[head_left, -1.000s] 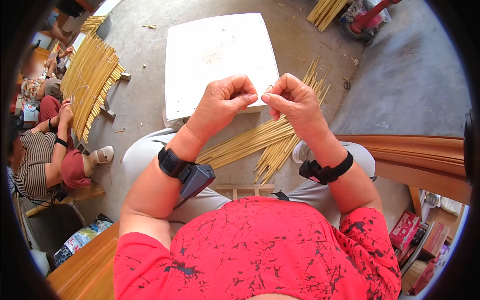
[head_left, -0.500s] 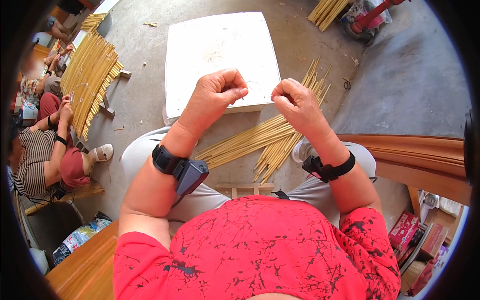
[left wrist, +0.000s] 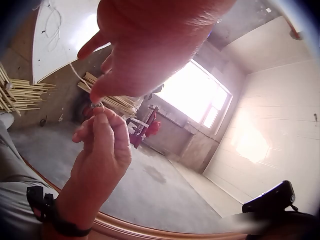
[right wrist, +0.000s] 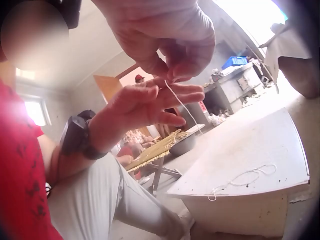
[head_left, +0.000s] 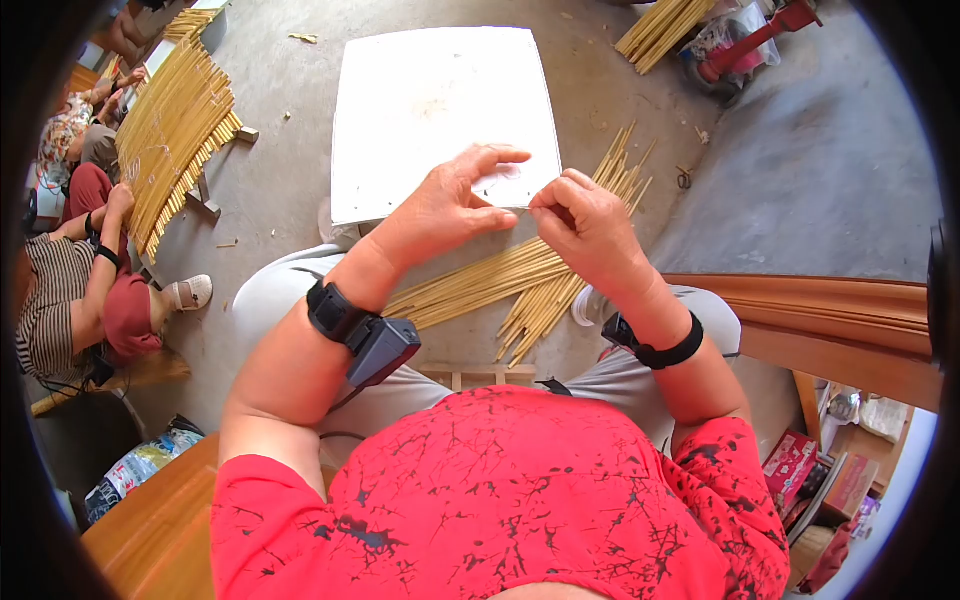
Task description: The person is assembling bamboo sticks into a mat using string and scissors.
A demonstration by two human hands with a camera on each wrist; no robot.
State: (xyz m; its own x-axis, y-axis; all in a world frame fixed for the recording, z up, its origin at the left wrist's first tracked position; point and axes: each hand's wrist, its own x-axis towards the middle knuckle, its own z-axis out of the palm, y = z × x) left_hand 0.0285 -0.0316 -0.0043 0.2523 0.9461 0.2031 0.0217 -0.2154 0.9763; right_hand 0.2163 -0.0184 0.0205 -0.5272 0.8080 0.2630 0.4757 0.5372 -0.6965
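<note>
My right hand (head_left: 592, 222) pinches a thin white string (right wrist: 182, 106) between thumb and fingers, over the near right corner of a white box-shaped table (head_left: 440, 110). From that pinch the string trails down toward the tabletop in the right wrist view. My left hand (head_left: 445, 208) is close beside it, its thumb and fingers spread apart. In the left wrist view, the left thumb tip comes right at the right fingertips, where a small knot-like bit shows. More white string (right wrist: 245, 175) lies in loose loops on the tabletop.
Bundles of thin yellow sticks (head_left: 480, 285) lie on the floor beside the table. At left, people work at a mat of similar sticks (head_left: 175, 140) on a stand. A wooden ledge (head_left: 820, 310) runs along my right; more sticks (head_left: 660, 35) lie at far right.
Both hands were pinched near each other, then moved apart. Now they are close together again, and the left thumb and fingers have spread. The right hand keeps its pinch.
</note>
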